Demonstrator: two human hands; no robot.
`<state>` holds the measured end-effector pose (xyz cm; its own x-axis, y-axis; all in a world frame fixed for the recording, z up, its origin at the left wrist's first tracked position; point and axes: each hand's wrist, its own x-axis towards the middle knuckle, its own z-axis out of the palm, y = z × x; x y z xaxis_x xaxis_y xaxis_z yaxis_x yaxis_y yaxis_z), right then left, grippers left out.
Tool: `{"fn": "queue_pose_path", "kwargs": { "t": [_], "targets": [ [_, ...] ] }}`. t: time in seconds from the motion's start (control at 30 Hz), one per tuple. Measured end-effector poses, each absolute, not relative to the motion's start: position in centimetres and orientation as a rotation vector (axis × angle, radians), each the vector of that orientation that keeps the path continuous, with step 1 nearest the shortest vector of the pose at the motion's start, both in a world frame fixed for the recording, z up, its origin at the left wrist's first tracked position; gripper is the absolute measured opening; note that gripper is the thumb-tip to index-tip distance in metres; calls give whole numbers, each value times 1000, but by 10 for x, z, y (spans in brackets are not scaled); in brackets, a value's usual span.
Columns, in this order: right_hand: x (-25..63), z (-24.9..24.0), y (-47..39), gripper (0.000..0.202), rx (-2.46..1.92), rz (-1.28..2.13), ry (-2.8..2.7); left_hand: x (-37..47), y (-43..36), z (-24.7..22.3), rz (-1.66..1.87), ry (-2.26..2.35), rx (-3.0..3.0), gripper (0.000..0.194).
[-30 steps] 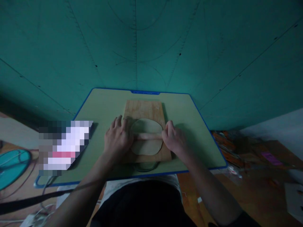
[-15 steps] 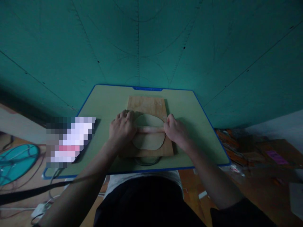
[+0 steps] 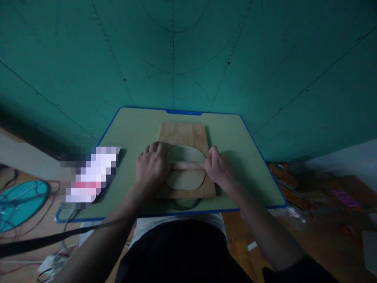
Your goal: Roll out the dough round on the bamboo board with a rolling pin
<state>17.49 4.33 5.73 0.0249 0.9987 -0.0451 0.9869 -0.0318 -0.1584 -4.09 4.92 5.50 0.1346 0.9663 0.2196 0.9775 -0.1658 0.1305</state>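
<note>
A wooden rolling pin [image 3: 187,165] lies crosswise over a flat, roughly oval sheet of dough [image 3: 186,181]. My left hand [image 3: 153,162] is closed around the pin's left end, and my right hand [image 3: 218,166] grips its right end in a fist. Both pin ends are hidden inside the hands. Beneath the dough is a wooden board [image 3: 183,133], whose far part shows bare wood. Dough reaches nearly to the board's right edge; its left side is partly covered by my left hand.
The board rests on a small pale table [image 3: 229,133] with a blue rim, against a green wall [image 3: 188,51]. A blurred-out, bright screen-like device [image 3: 91,173] stands at the table's left. Cables [image 3: 66,232] and a turquoise round object [image 3: 23,204] are on the floor at left.
The view has tilted slightly, so the table and board sit a little lower in the picture. Both hands keep their hold on the rolling pin, which stays near the dough's middle.
</note>
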Motion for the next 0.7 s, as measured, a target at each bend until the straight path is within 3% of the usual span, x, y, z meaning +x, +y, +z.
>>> {"fn": "queue_pose_path", "kwargs": {
  "t": [0.7],
  "targets": [
    [179, 48, 38, 25, -2078, 138, -2111, -43, 44, 49, -449, -1998, -2329, 34]
  ]
}}
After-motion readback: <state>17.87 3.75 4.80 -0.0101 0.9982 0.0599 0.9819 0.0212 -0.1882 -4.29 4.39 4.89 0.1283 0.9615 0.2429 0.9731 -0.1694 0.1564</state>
